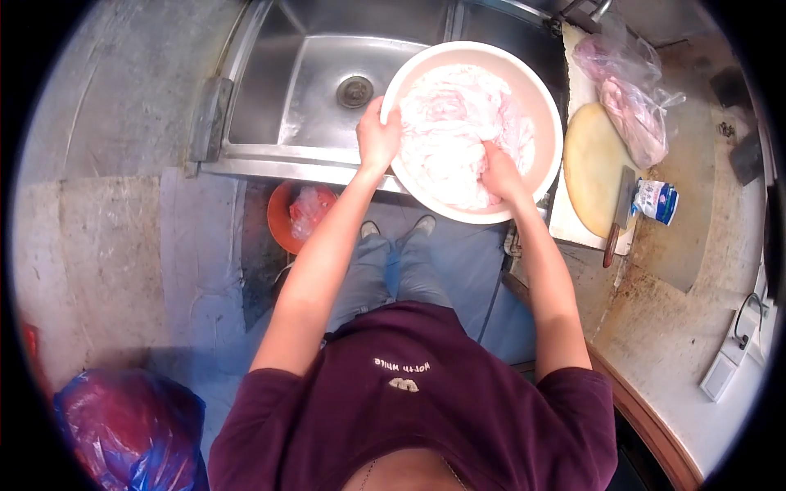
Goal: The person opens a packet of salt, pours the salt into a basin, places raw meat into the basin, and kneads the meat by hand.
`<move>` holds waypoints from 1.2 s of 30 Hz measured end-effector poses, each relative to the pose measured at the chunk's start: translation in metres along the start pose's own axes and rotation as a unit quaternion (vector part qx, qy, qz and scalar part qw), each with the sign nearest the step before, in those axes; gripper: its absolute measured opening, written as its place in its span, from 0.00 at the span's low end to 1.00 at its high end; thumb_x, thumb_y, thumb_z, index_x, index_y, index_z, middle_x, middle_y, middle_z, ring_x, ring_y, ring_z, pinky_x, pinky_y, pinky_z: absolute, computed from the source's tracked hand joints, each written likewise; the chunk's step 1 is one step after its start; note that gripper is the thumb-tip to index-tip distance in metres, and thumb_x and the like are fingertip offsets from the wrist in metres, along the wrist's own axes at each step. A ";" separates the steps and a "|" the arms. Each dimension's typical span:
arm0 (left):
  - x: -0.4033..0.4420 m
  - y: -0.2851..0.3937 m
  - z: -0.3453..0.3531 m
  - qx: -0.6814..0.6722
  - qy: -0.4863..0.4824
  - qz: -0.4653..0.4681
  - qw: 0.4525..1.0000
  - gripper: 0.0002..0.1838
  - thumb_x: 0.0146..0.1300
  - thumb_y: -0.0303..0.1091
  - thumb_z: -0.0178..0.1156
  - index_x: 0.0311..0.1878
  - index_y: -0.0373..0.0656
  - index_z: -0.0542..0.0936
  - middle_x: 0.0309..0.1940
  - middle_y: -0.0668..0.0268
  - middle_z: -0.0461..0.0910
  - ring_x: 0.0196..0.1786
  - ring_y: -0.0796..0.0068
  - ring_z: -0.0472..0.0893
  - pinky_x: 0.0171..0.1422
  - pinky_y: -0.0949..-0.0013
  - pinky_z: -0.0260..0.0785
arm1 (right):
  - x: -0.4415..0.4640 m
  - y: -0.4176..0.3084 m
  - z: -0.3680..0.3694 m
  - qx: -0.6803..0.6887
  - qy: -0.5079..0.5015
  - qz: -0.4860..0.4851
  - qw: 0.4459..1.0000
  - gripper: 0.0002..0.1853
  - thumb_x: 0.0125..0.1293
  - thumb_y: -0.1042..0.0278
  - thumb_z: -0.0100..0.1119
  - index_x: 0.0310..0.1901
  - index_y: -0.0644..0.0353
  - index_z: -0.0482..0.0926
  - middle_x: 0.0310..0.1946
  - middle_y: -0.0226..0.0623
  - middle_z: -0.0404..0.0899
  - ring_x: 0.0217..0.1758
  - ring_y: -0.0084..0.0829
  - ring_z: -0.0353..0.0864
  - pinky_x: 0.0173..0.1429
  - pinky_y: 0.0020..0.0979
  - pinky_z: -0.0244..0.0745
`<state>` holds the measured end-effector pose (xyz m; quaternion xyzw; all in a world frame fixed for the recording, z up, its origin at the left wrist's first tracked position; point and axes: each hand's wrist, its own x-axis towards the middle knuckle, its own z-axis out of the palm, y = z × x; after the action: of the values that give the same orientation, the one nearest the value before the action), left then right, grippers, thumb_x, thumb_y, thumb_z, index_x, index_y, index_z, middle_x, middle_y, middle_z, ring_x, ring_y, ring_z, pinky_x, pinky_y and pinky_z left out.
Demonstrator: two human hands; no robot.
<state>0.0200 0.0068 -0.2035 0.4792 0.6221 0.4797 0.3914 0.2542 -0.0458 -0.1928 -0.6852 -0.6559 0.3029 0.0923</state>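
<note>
A large pale basin (547,168) rests over the right part of the metal sink, tilted a little over its front edge. Pale pinkish-white, folded pieces (450,123), overexposed and hard to identify, fill it. My left hand (378,135) grips the basin's left rim, its fingers partly hidden behind the rim. Inside the basin at the lower right, my right hand (499,173) is pressed into the pale pieces, with its fingers bent and partly buried among them.
The metal sink (327,74) has a drain. To the right, a round board (591,164) bears a cleaver (620,214), near bagged meat (634,114) and a blue-white packet (657,201). A red bucket (282,221) stands below; a red-blue bag (131,425) is at lower left.
</note>
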 end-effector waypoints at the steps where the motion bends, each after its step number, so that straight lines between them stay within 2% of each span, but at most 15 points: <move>1: -0.001 0.003 -0.001 -0.002 -0.001 0.001 1.000 0.15 0.61 0.31 0.56 0.49 0.32 0.76 0.31 0.61 0.82 0.30 0.77 0.80 0.37 0.73 0.72 | 0.005 0.011 0.000 0.030 -0.001 -0.009 1.000 0.26 0.52 0.83 0.54 0.56 0.64 0.71 0.47 0.55 0.76 0.52 0.44 0.78 0.55 0.38 0.71; 5: 0.000 0.003 -0.001 0.002 0.006 0.012 1.000 0.15 0.60 0.31 0.56 0.48 0.33 0.76 0.37 0.51 0.82 0.41 0.61 0.83 0.47 0.66 0.71 | 0.006 -0.012 -0.034 0.291 -0.035 0.044 0.955 0.10 0.56 0.83 0.52 0.40 0.68 0.79 0.32 0.41 0.82 0.38 0.32 0.82 0.44 0.30 0.75; 6: -0.002 0.005 -0.002 0.004 0.004 0.002 1.000 0.15 0.60 0.31 0.56 0.48 0.33 0.76 0.37 0.51 0.82 0.42 0.61 0.83 0.47 0.66 0.71 | 0.008 -0.015 -0.044 0.255 0.007 -0.002 0.967 0.07 0.61 0.79 0.50 0.36 0.67 0.79 0.29 0.34 0.82 0.35 0.23 0.80 0.40 0.27 0.74; 8: -0.003 0.014 -0.004 0.005 0.000 -0.014 1.000 0.15 0.60 0.31 0.56 0.48 0.33 0.76 0.37 0.52 0.82 0.42 0.62 0.83 0.47 0.66 0.71 | 0.024 -0.016 -0.066 0.228 0.042 0.016 0.973 0.08 0.63 0.75 0.49 0.35 0.66 0.79 0.29 0.37 0.81 0.36 0.31 0.81 0.42 0.30 0.74; 11: -0.003 0.015 -0.004 -0.005 -0.001 -0.007 1.000 0.15 0.60 0.30 0.56 0.48 0.33 0.76 0.37 0.52 0.82 0.42 0.62 0.82 0.48 0.66 0.71 | 0.045 -0.021 -0.093 -0.047 0.148 0.027 0.988 0.13 0.65 0.69 0.48 0.48 0.64 0.75 0.37 0.47 0.81 0.43 0.41 0.81 0.52 0.37 0.72; 14: -0.002 0.012 -0.003 -0.019 -0.008 -0.013 1.000 0.15 0.60 0.30 0.56 0.48 0.33 0.76 0.37 0.52 0.82 0.42 0.62 0.82 0.48 0.66 0.71 | 0.056 0.005 -0.092 0.026 0.132 -0.048 0.990 0.24 0.62 0.68 0.54 0.61 0.58 0.67 0.52 0.54 0.74 0.59 0.48 0.72 0.65 0.39 0.63; 16: -0.001 0.008 -0.001 -0.010 0.002 0.000 1.000 0.15 0.60 0.30 0.56 0.48 0.33 0.76 0.37 0.52 0.82 0.42 0.62 0.83 0.48 0.66 0.71 | 0.058 0.024 -0.081 -0.128 0.106 -0.125 0.978 0.32 0.59 0.70 0.57 0.66 0.53 0.60 0.59 0.56 0.66 0.64 0.50 0.66 0.68 0.38 0.59; 20: -0.003 0.015 -0.002 0.011 0.008 -0.011 1.000 0.15 0.60 0.31 0.56 0.49 0.34 0.77 0.37 0.52 0.82 0.42 0.61 0.83 0.48 0.65 0.71 | 0.053 0.025 -0.041 -0.161 -0.005 -0.010 0.987 0.43 0.51 0.73 0.63 0.69 0.47 0.55 0.63 0.57 0.61 0.65 0.52 0.64 0.67 0.39 0.61; 21: -0.003 0.017 -0.002 0.006 0.007 -0.015 1.000 0.15 0.60 0.31 0.56 0.49 0.34 0.77 0.37 0.52 0.82 0.42 0.61 0.83 0.48 0.65 0.71 | 0.056 0.023 -0.028 -0.146 -0.021 0.032 0.989 0.43 0.50 0.74 0.63 0.69 0.47 0.55 0.63 0.57 0.61 0.65 0.50 0.65 0.67 0.39 0.62; 22: -0.004 0.019 -0.002 0.002 0.005 -0.018 1.000 0.15 0.59 0.31 0.56 0.49 0.35 0.77 0.37 0.52 0.82 0.42 0.61 0.83 0.48 0.65 0.71 | 0.058 0.021 -0.015 -0.099 0.048 0.052 0.993 0.37 0.51 0.77 0.62 0.65 0.54 0.62 0.58 0.53 0.70 0.59 0.43 0.72 0.63 0.35 0.66; 23: -0.005 0.020 -0.002 -0.002 0.002 -0.022 1.000 0.15 0.59 0.31 0.56 0.48 0.35 0.77 0.37 0.52 0.82 0.42 0.61 0.83 0.48 0.65 0.71 | 0.059 0.020 -0.006 0.067 0.036 0.055 0.996 0.33 0.52 0.77 0.61 0.62 0.57 0.65 0.55 0.51 0.72 0.56 0.41 0.74 0.61 0.34 0.68; 25: -0.006 0.020 -0.002 0.015 0.015 -0.024 1.000 0.15 0.59 0.31 0.56 0.48 0.35 0.77 0.36 0.52 0.82 0.41 0.62 0.83 0.47 0.65 0.71 | 0.059 0.014 0.001 0.384 0.015 0.055 0.921 0.25 0.55 0.78 0.58 0.57 0.63 0.71 0.49 0.46 0.78 0.50 0.36 0.78 0.56 0.32 0.72; 26: -0.006 0.020 -0.002 0.023 0.021 -0.025 0.999 0.15 0.59 0.31 0.56 0.48 0.35 0.77 0.36 0.52 0.82 0.40 0.62 0.83 0.46 0.65 0.71 | 0.063 0.024 0.013 0.485 0.013 0.097 0.869 0.17 0.57 0.75 0.59 0.49 0.68 0.76 0.43 0.40 0.80 0.44 0.31 0.79 0.46 0.31 0.76; 32: -0.001 0.006 -0.008 0.003 0.018 -0.015 1.000 0.14 0.60 0.30 0.56 0.47 0.35 0.77 0.35 0.53 0.82 0.38 0.64 0.83 0.45 0.66 0.71 | 0.028 -0.029 -0.048 0.469 -0.027 0.094 0.878 0.19 0.59 0.71 0.62 0.51 0.66 0.74 0.39 0.37 0.78 0.37 0.29 0.80 0.40 0.29 0.78; 36: 0.000 0.007 -0.007 -0.027 0.013 -0.028 0.999 0.14 0.60 0.30 0.56 0.47 0.35 0.77 0.34 0.54 0.82 0.37 0.65 0.82 0.44 0.67 0.71 | 0.048 -0.027 -0.060 0.563 -0.031 0.079 0.822 0.19 0.65 0.63 0.58 0.53 0.66 0.72 0.42 0.38 0.77 0.42 0.29 0.78 0.46 0.30 0.76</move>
<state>0.0150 0.0054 -0.1949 0.4446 0.6270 0.4919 0.4090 0.2612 0.0196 -0.1452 -0.5536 -0.3172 0.6472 0.4172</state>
